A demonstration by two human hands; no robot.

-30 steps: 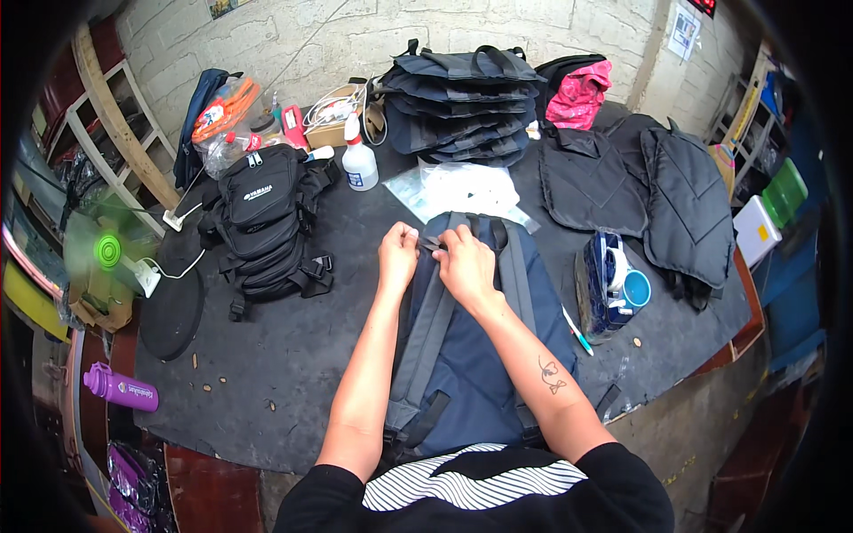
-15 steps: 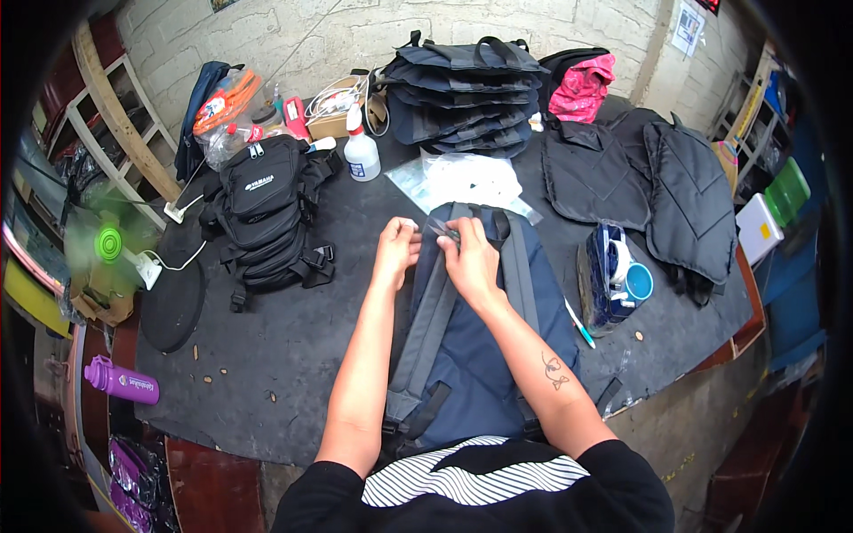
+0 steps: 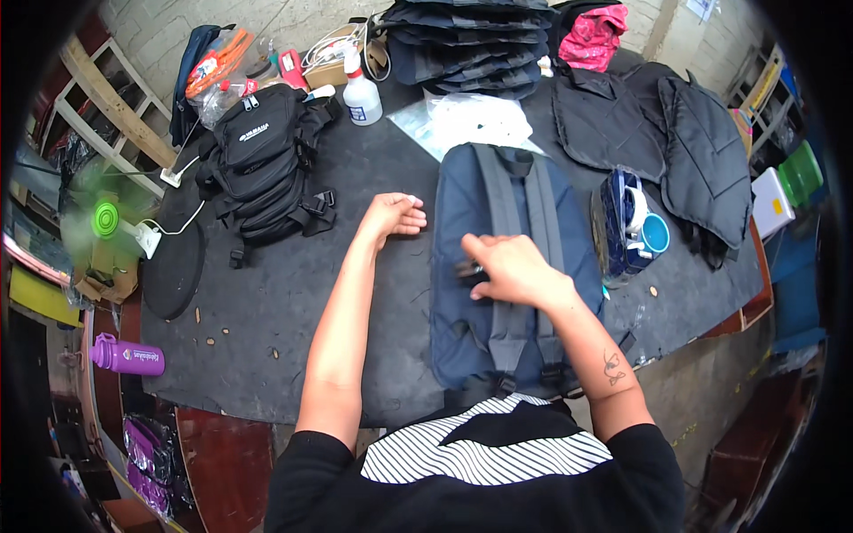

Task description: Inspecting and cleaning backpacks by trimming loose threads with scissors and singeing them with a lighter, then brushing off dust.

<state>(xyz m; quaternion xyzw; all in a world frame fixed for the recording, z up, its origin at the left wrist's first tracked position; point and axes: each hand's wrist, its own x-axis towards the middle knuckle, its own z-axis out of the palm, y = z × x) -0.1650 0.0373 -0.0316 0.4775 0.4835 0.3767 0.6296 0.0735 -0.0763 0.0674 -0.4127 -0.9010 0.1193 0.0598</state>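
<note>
A navy blue backpack lies back-side up on the black table in front of me, its grey shoulder straps running toward me. My right hand rests on the left strap at mid-length, fingers pinched on a small dark buckle there. Just left of the backpack's upper edge, my left hand lies on the table, loosely curled and holding nothing.
A black backpack lies at the left, a white spray bottle behind it. Stacked dark bags, a clear plastic bag, black padded panels, a blue mug, a green fan and a purple bottle surround the work area.
Both hands have left the top of the backpack. My right hand slid down toward me along the strap; my left hand moved off to the table at the left.
</note>
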